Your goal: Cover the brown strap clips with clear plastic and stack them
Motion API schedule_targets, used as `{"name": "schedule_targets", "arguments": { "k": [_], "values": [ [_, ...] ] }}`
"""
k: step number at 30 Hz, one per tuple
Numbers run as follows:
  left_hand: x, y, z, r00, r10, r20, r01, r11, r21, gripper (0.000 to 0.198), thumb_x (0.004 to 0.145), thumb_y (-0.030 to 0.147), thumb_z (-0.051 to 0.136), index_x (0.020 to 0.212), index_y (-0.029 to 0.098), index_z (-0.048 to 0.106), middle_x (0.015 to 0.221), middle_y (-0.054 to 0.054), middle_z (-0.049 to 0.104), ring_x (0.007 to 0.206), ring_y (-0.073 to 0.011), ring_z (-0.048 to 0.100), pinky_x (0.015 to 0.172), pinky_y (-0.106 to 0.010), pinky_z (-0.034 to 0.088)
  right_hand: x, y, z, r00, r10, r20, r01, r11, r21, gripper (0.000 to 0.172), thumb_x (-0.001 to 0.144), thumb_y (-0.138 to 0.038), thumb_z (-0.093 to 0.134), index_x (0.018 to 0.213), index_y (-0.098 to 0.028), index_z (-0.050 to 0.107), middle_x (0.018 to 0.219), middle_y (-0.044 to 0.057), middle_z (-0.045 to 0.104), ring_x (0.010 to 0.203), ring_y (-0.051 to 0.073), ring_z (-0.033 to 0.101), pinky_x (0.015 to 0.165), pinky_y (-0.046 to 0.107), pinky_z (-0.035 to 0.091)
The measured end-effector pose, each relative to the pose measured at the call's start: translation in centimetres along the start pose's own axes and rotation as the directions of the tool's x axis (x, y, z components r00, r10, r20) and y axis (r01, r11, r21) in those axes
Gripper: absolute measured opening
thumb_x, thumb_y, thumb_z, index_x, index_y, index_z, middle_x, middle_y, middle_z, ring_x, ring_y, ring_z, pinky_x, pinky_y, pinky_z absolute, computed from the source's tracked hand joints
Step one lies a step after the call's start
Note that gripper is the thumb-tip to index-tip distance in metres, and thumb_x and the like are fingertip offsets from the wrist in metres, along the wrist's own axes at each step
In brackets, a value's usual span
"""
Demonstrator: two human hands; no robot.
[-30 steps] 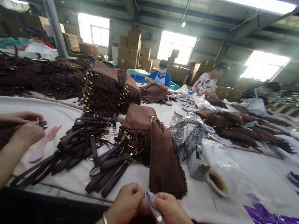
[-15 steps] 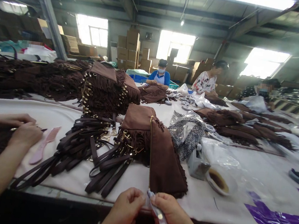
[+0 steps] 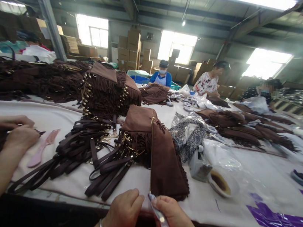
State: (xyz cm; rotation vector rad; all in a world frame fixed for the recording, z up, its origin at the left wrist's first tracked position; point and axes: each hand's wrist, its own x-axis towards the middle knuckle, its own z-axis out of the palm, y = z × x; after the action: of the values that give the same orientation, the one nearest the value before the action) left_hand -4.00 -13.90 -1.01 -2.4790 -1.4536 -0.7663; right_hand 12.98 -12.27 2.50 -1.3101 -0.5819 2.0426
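A brown fringed pouch (image 3: 166, 160) lies on the pile with its zipper edge running toward me. At the near end of that zipper, my right hand (image 3: 175, 215) grips a narrow silvery-white wrapped strip (image 3: 162, 220) between thumb and fingers. My left hand (image 3: 125, 208), with a bangle at the wrist, is closed just left of the strip and apart from it. Whatever its fingers may pinch is hidden. Left of the pouch lie dark brown straps (image 3: 112, 175) with gold clasps. Beneath and behind the pouch sits a stack of folded brown fringed pouches (image 3: 139, 119).
A co-worker's hands (image 3: 21, 135) work on brown fringe at the left, beside a pink comb (image 3: 43, 147). A bowl of brown liquid (image 3: 220, 184), a metal box (image 3: 200, 166) and purple plastic (image 3: 279, 221) lie right. Several people sit across the table.
My left hand has drawn slightly left and away from the strip, its fingers turned inward. My right hand keeps its grip on the strip. The co-worker's hands have shifted slightly left.
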Motion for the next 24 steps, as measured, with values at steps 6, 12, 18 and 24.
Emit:
{"name": "schedule_targets", "arguments": {
  "k": [6,12,18,24],
  "values": [
    [1.9,-0.5,-1.4,0.989,0.110,0.094,-0.113,0.993,0.026,0.014,0.083,0.011,0.053,0.075,0.022,0.055,0.069,-0.002,0.057,0.061,-0.0203,0.052,0.053,-0.033,0.031,0.8,0.6,-0.3,0.995,-0.093,-0.036,0.089,0.991,-0.096,0.032,0.055,-0.034,0.075,0.061,-0.017,0.048,0.044,-0.008,0.044,0.039,0.004,0.035,0.040,0.019,0.023],
    [4.8,-0.3,-2.3,0.952,0.125,0.278,-0.097,0.989,-0.114,0.016,0.078,0.007,0.053,0.070,0.019,0.057,0.070,-0.004,0.061,0.060,-0.0188,0.054,0.050,-0.030,0.029,1.6,1.3,0.0,0.979,-0.186,-0.079,0.162,0.957,-0.242,0.038,0.059,-0.043,0.075,0.061,-0.016,0.048,0.048,-0.006,0.046,0.044,0.006,0.039,0.043,0.020,0.025],
    [4.2,-0.1,-1.1,0.744,-0.517,0.424,0.653,0.427,-0.626,0.022,0.086,0.034,0.049,0.072,0.019,0.056,0.062,0.001,0.054,0.057,-0.0136,0.051,0.054,-0.025,0.038,1.1,1.5,-0.1,0.981,-0.186,-0.057,0.172,0.966,-0.191,0.035,0.062,-0.042,0.072,0.063,-0.017,0.048,0.048,-0.007,0.046,0.042,0.005,0.037,0.042,0.020,0.025],
    [2.9,0.7,-0.3,0.408,-0.360,0.839,0.828,-0.242,-0.506,0.037,0.072,0.054,0.063,0.064,0.019,0.051,0.045,0.011,0.033,0.039,-0.0058,0.026,0.038,-0.020,0.016,1.7,2.1,-0.3,0.974,-0.222,-0.041,0.210,0.958,-0.197,0.031,0.066,-0.040,0.069,0.065,-0.017,0.049,0.050,-0.006,0.049,0.045,0.006,0.040,0.044,0.019,0.028]
  ]
}}
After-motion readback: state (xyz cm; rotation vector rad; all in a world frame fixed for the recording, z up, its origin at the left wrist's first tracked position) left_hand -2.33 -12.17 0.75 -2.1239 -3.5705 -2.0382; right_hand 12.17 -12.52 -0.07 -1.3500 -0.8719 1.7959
